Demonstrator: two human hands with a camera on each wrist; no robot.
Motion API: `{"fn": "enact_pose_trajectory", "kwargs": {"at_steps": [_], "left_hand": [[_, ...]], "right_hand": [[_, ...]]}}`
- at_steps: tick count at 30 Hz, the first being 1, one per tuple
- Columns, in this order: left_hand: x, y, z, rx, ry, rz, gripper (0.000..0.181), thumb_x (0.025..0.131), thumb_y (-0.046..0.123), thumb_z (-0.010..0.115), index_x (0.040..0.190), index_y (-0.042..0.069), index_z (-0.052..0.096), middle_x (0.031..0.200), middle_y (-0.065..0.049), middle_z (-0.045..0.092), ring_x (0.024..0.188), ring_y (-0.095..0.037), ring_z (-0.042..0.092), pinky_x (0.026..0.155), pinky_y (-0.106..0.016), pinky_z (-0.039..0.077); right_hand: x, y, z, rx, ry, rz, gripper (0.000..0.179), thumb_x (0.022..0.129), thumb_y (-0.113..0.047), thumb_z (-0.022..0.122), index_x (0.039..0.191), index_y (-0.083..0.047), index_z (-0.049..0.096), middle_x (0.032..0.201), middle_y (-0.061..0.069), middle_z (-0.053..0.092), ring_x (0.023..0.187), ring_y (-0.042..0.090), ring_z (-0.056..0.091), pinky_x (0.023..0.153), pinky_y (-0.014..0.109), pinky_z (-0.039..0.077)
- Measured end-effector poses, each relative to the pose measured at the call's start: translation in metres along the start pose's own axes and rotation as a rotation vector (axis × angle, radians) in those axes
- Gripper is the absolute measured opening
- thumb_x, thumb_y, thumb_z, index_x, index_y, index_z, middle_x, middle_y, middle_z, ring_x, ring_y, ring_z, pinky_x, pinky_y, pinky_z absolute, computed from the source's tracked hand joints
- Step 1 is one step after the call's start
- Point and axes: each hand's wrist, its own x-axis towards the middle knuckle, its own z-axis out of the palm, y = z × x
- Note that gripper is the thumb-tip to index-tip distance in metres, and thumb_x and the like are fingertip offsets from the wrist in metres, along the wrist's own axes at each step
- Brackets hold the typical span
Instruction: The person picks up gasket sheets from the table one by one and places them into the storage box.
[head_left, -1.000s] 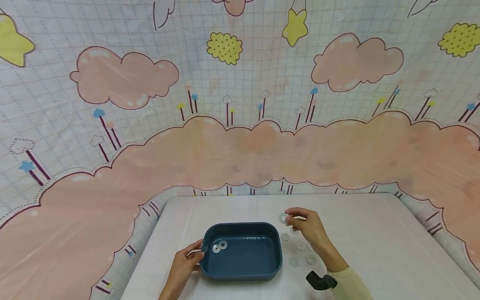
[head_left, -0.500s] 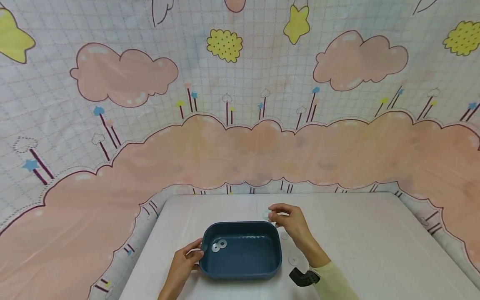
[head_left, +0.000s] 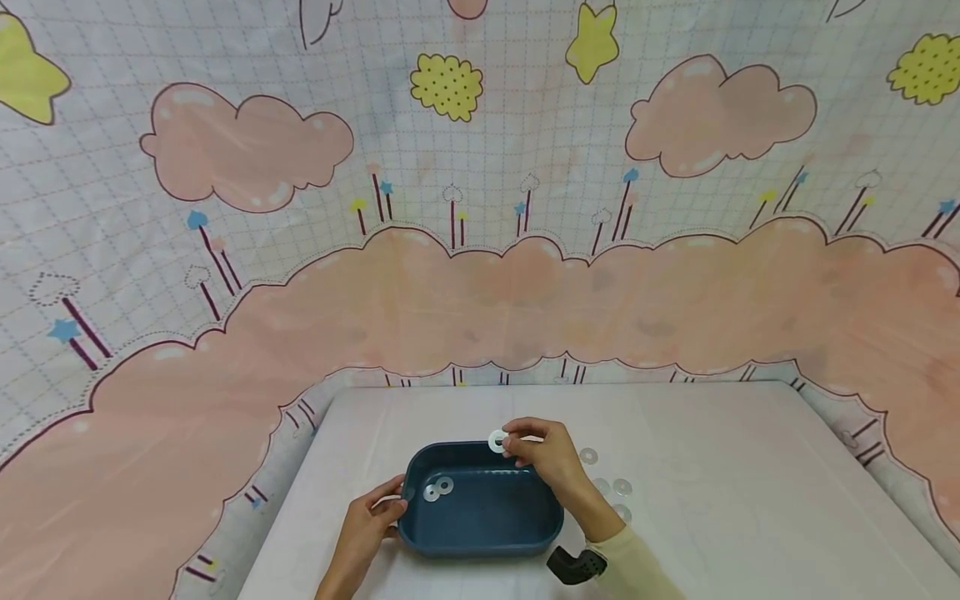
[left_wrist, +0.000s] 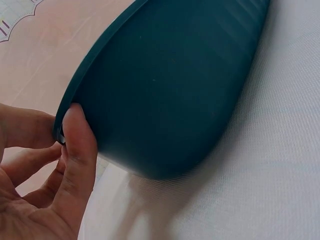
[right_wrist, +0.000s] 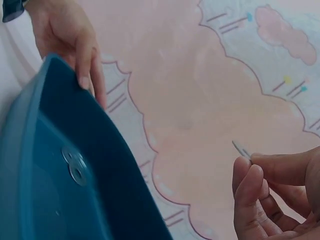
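Note:
A dark blue rectangular bin (head_left: 495, 517) sits on the white table. My left hand (head_left: 366, 523) grips its left rim, with the thumb on the outer wall (left_wrist: 155, 95) in the left wrist view. My right hand (head_left: 551, 460) pinches a flat silvery washer (head_left: 493, 442) at the bin's far rim in the head view. Seen from the right wrist, that washer (right_wrist: 241, 150) stands nearly edge-on between thumb and fingertips. Inside the bin, toward its left side, two washers (head_left: 431, 493) lie overlapping on the floor.
Several loose washers (head_left: 622, 487) lie on the table (head_left: 735, 500) to the right of the bin, partly hidden by the right forearm. A black strapped device (head_left: 576, 567) is on the right wrist. Behind the table hangs a cloth (head_left: 525, 308) printed with clouds and stars.
My right hand has carried the pinched washer leftward, from beside the loose washers to the bin's far rim. My left hand has kept its grip, and the bin has barely shifted.

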Motion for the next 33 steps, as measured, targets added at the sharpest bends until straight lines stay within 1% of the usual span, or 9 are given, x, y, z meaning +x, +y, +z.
{"fn": "enact_pose_trajectory", "kwargs": {"at_steps": [6, 10, 20, 28, 33], "left_hand": [[0.001, -0.001, 0.0, -0.001, -0.005, 0.004, 0.045, 0.093, 0.002, 0.059, 0.138, 0.001, 0.054, 0.123, -0.022, 0.056, 0.088, -0.019, 0.062, 0.061, -0.031, 0.055], [0.002, -0.002, 0.0, -0.003, -0.007, 0.008, 0.045, 0.093, 0.002, 0.059, 0.138, 0.0, 0.054, 0.123, -0.022, 0.056, 0.089, -0.02, 0.062, 0.06, -0.031, 0.055], [0.001, -0.002, 0.0, -0.015, -0.01, 0.018, 0.046, 0.093, 0.002, 0.06, 0.138, 0.0, 0.054, 0.123, -0.022, 0.057, 0.088, -0.02, 0.062, 0.06, -0.03, 0.055], [0.002, -0.003, -0.001, -0.006, -0.011, 0.012, 0.046, 0.093, 0.003, 0.06, 0.138, 0.0, 0.054, 0.123, -0.021, 0.056, 0.088, -0.019, 0.061, 0.06, -0.031, 0.054], [0.001, -0.003, 0.0, -0.011, -0.01, 0.016, 0.046, 0.093, 0.003, 0.061, 0.138, 0.0, 0.054, 0.123, -0.02, 0.056, 0.089, -0.019, 0.062, 0.06, -0.03, 0.054]], "right_hand": [[0.001, 0.007, 0.014, 0.03, -0.041, 0.001, 0.021, 0.088, -0.006, 0.069, 0.107, 0.002, 0.069, 0.085, 0.002, 0.067, 0.08, 0.022, 0.07, 0.065, 0.023, 0.054], [0.002, 0.014, 0.022, 0.063, -0.055, 0.018, 0.021, 0.088, -0.006, 0.069, 0.107, 0.003, 0.069, 0.083, 0.0, 0.067, 0.078, 0.018, 0.069, 0.065, 0.022, 0.055], [0.001, 0.025, 0.043, 0.161, -0.094, 0.066, 0.024, 0.089, -0.002, 0.066, 0.11, 0.01, 0.065, 0.083, 0.002, 0.067, 0.074, 0.012, 0.069, 0.066, 0.024, 0.057], [0.002, 0.034, 0.057, 0.176, -0.113, 0.105, 0.024, 0.088, 0.0, 0.067, 0.11, 0.01, 0.065, 0.085, 0.005, 0.068, 0.07, 0.011, 0.068, 0.065, 0.024, 0.058], [0.002, 0.038, 0.065, 0.186, -0.118, 0.136, 0.023, 0.086, 0.002, 0.067, 0.109, 0.009, 0.067, 0.081, 0.003, 0.068, 0.067, 0.01, 0.068, 0.063, 0.024, 0.058]]}}
